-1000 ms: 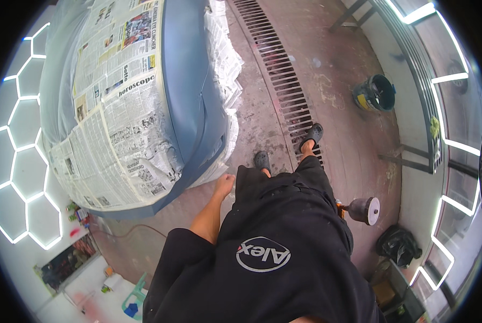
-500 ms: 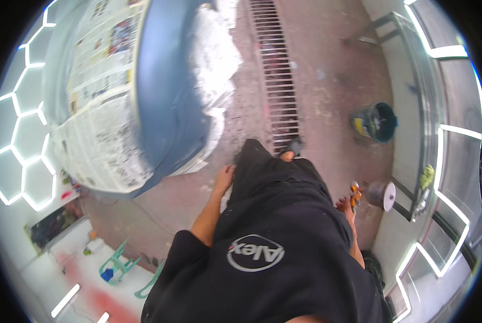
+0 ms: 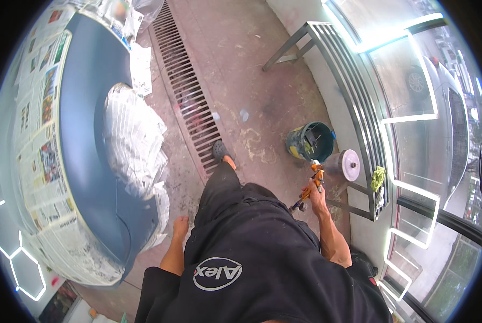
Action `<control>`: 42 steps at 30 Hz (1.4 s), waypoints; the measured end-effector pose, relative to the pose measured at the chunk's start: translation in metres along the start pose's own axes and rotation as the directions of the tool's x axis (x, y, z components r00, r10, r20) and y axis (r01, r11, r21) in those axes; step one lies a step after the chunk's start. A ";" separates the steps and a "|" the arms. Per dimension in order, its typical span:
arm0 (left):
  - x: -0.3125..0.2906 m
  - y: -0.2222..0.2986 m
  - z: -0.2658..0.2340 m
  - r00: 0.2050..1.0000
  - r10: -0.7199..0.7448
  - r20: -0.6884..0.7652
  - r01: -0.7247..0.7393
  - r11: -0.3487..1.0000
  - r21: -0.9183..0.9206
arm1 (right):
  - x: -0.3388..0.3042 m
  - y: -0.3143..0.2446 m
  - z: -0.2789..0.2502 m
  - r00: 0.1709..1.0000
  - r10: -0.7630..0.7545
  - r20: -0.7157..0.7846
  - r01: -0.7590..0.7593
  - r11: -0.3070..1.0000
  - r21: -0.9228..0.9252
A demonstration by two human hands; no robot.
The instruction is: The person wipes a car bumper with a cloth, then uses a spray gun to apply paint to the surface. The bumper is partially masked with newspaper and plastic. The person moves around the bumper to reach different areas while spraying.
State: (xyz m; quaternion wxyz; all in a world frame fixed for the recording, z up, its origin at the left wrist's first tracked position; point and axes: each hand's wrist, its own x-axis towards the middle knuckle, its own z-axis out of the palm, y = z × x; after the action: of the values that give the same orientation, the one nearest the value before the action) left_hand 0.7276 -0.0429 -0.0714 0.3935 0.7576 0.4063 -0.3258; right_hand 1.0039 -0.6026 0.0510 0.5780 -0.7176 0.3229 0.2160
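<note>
My right hand [image 3: 317, 195] is closed round the handle of an orange spray gun [image 3: 317, 176]. A cloudy cup with a pale round lid [image 3: 350, 164] sits on the gun. My left hand [image 3: 181, 223] hangs low beside my left leg, its fingers loose and partly hidden, and nothing shows in it. To its left stands a blue-grey car body panel [image 3: 85, 129], masked along its far left side with newspaper [image 3: 46, 156]. White crumpled masking sheet [image 3: 135, 142] covers the rounded wheel area, a short way from my left hand.
A slotted floor drain [image 3: 183, 89] runs ahead of my shoe [image 3: 219, 152]. Right of it stands a dark green bucket [image 3: 311, 141] with things inside. A metal-barred bench [image 3: 354, 91] lines the right wall, with a yellow-green cloth [image 3: 378, 178] on it. Bright light tubes [image 3: 413, 116] cross the window.
My view has turned right, so the car, drain and bucket have shifted left in it. The spray gun in my right hand now shows more fully. My left hand still hangs.
</note>
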 end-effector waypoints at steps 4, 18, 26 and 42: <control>0.105 0.056 -0.033 0.995 -0.086 -0.055 0.077 0.985 -0.154 | 0.047 -0.048 0.034 0.996 -0.072 0.062 0.075 0.996 -0.049; 0.241 0.547 -0.066 0.950 0.307 -0.065 -0.311 0.900 -0.303 | 0.404 -0.228 0.184 0.949 0.119 0.292 -0.007 0.934 -0.358; 0.273 0.721 0.048 0.838 0.456 0.301 -0.468 0.883 -0.035 | 0.644 -0.226 0.284 0.903 0.340 0.262 -0.278 0.928 -0.248; 0.385 0.810 0.132 0.769 0.541 0.339 -0.555 0.830 -0.065 | 0.950 -0.099 0.384 0.871 0.456 0.184 -0.414 0.882 -0.226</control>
State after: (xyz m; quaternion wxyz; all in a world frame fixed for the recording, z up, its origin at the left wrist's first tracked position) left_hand 1.5867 -0.3102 -0.1794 0.5210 0.7817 0.0865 -0.3318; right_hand 1.7620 -0.4208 -0.6211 0.4809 -0.6451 0.3861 0.4512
